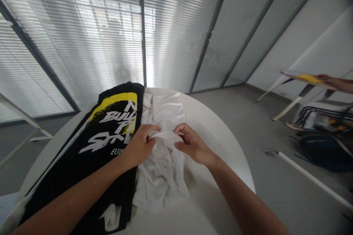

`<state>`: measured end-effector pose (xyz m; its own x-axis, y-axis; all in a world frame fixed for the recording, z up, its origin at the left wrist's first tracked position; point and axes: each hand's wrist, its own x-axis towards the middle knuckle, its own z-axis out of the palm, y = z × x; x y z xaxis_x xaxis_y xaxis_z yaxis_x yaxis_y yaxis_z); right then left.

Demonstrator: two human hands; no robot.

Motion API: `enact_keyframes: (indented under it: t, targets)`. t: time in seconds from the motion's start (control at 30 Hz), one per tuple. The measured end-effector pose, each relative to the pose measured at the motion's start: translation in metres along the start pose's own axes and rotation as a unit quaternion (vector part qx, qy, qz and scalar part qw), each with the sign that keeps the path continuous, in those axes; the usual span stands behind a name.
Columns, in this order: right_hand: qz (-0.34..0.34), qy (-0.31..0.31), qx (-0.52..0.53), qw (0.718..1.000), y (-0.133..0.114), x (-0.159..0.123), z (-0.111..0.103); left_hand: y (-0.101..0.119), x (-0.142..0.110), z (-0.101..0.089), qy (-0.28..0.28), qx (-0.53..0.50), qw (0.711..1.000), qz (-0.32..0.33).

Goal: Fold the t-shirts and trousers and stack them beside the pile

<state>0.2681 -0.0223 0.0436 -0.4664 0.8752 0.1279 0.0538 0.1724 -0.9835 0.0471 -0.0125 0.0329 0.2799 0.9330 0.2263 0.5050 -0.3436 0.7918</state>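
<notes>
A crumpled white garment [162, 169] lies on a round white table [220, 136]. My left hand [139, 145] pinches a fold of the white cloth near its middle, fingers closed on it. Facing it a short way off, my right hand [191, 143] pinches the same fold with curled fingers. The fabric stretches taut between the two hands. A black T-shirt [104, 136] with yellow and white print lies spread on the table's left half, partly under my left forearm and touching the white garment's left edge.
Glass walls with blinds [110, 33] stand behind the table. At the far right, another person's arm [338, 82] rests on a tilted board, with bags [325, 147] on the floor below. A white pole [309, 176] lies on the grey floor.
</notes>
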Motion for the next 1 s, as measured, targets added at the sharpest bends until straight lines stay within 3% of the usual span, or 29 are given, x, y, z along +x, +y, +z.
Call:
enact_keyframes:
  t: [0.07,0.17,0.3,0.43,0.53,0.77,0.9,1.0]
  targets:
    - [-0.009,0.014,-0.11,0.994,-0.003,-0.003,0.004,0.001,0.004,-0.005,0.003,-0.065,0.996,-0.057]
    - [-0.003,0.02,-0.284,0.959,-0.009,-0.007,0.012,0.006,0.006,-0.01,0.0,-0.167,0.979,-0.116]
    - [-0.004,0.005,-0.435,0.9,-0.009,-0.01,0.03,0.01,0.006,-0.012,0.022,-0.255,0.958,-0.129]
    - [0.003,-0.021,-0.499,0.866,-0.004,-0.014,0.038,0.01,0.006,-0.014,0.036,-0.246,0.962,-0.11]
    - [0.016,-0.041,-0.484,0.874,-0.006,-0.017,0.028,0.008,0.006,-0.016,0.037,-0.204,0.975,-0.084]
    - [0.018,-0.153,-0.317,0.936,-0.014,-0.012,-0.006,0.002,0.007,-0.017,0.026,-0.09,0.993,-0.072]
    - [-0.003,-0.186,-0.306,0.934,-0.01,-0.011,-0.007,0.001,0.005,-0.013,0.012,-0.029,0.999,-0.013]
    - [0.011,-0.161,-0.321,0.933,-0.012,-0.012,-0.005,-0.002,0.003,-0.006,-0.002,0.001,1.0,0.024]
